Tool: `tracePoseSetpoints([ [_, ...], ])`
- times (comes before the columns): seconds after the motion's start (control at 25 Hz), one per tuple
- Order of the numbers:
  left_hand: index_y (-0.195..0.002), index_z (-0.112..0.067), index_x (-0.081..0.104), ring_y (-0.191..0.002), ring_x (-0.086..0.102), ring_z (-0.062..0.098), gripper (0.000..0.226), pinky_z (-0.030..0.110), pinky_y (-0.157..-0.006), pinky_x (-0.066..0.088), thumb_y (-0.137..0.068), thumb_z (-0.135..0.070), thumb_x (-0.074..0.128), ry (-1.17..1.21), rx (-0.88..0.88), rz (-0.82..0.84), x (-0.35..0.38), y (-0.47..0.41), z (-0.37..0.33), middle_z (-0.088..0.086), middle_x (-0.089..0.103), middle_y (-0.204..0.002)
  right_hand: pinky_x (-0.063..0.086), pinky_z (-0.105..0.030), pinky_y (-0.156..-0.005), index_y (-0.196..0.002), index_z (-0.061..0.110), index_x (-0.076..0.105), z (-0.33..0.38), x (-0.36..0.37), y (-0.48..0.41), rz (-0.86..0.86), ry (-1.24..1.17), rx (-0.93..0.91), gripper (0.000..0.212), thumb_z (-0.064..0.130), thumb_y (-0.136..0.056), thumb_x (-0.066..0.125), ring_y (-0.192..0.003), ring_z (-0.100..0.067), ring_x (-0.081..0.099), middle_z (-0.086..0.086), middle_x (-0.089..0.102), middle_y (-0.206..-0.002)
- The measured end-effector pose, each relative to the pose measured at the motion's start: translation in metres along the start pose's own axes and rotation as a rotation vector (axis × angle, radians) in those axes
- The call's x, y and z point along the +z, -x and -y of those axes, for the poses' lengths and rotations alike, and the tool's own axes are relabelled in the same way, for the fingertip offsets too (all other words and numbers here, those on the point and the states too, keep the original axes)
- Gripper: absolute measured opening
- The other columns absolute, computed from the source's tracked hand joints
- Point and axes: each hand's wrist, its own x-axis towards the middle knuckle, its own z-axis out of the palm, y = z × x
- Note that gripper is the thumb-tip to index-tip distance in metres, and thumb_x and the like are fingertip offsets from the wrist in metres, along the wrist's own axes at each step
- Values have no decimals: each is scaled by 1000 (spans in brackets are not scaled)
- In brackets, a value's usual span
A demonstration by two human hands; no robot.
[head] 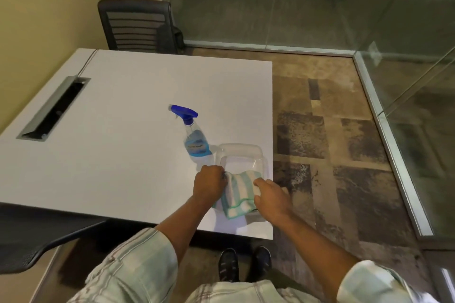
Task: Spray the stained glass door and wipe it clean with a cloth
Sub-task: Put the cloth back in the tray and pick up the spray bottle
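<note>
Standing at the near right corner of the desk, a person holds the cloth with both hands. The cloth is striped white and green, folded, and it lies half over the near rim of a clear tray. The left hand has its fingers curled, and its grip pinches the left edge of the cloth. The right hand is on the right side of the cloth. Its grip is also closed on the cloth, but the fingertips are hidden under the hand.

A bottle with a blue spray head stands upright on the desk, just beside the far left corner of the tray and apart from both hands. Blue liquid fills part of it. The tray sits near the right edge of the desk.

Glass panels stand at the far side of the room and along the right, well apart from the desk. Which panel is the door, I cannot tell.

A long slot is cut in the left part of the desk. A dark chair stands behind the far edge. Two dark shoes show on the floor below the desk.
</note>
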Motion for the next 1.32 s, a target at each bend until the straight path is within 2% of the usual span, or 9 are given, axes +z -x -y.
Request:
tracePoseSetpoints([
  [0.2,-141,-20,66,-138,55,32,38,46,-112,44,-105,-25,57,-299,195,6,16,25,-4,6,62,-151,38,-51,-107,-135,24,62,-10,4,-1,-15,288,-224,34,34,-103,59,-123,-28,56,-6,61,-136],
  [0.44,-141,-23,66,-152,48,24,42,64,-136,-3,-113,-32,36,-413,284,308,28,46,-2,0,66,-150,40,-48,-119,-134,9,66,-11,17,-10,129,529,-505,31,22,-105,65,-125,-34,62,-15,67,-132],
  [0.6,-158,-25,51,-163,35,26,58,67,-132,-20,-113,-45,22,-441,270,414,20,46,-12,2,57,-162,39,-44,-120,-131,8,65,-6,22,-22,249,488,-512,29,26,-108,61,-124,-33,59,-16,66,-129],
  [0.72,-167,-26,38,-167,26,31,61,67,-130,-24,-110,-46,30,-430,292,452,20,44,-13,6,53,-166,35,-46,-124,-131,9,65,-1,19,-31,319,525,-514,30,26,-107,60,-129,-34,53,-16,63,-134],
  [0.88,-154,-26,55,-162,36,28,58,65,-131,-25,-102,-48,40,-299,329,407,22,39,-2,1,61,-157,40,-42,-117,-127,11,69,-1,9,-42,299,353,-461,26,21,-106,59,-125,-33,59,-14,68,-131],
  [1.0,-149,-30,64,-156,45,16,54,54,-135,-15,-104,-50,42,-8,300,236,20,35,24,-5,63,-157,46,-36,-97,-118,18,73,7,-2,-49,220,76,-330,23,26,-107,53,-106,-26,67,-6,75,-118],
  [1.12,-135,-25,75,-138,63,16,42,42,-131,19,-106,-41,51,340,150,-12,7,26,51,-3,73,-144,50,-35,-91,-108,20,73,26,-11,-60,89,-94,-206,21,27,-106,54,-99,-22,69,0,77,-108],
  [1.24,-116,-21,84,-108,74,5,20,32,-105,57,-103,-23,68,552,107,-176,-10,12,68,-6,82,-119,54,-36,-92,-108,19,74,53,-16,-74,-11,-202,-147,16,28,-104,61,-100,-20,69,1,77,-109],
  [1.32,-107,-27,85,-100,73,-5,17,16,-85,58,-100,-17,74,653,93,-166,-21,2,79,-18,81,-108,55,-34,-95,-114,18,73,74,-16,-86,-35,-229,-122,18,30,-103,66,-101,-18,69,1,76,-114],
])
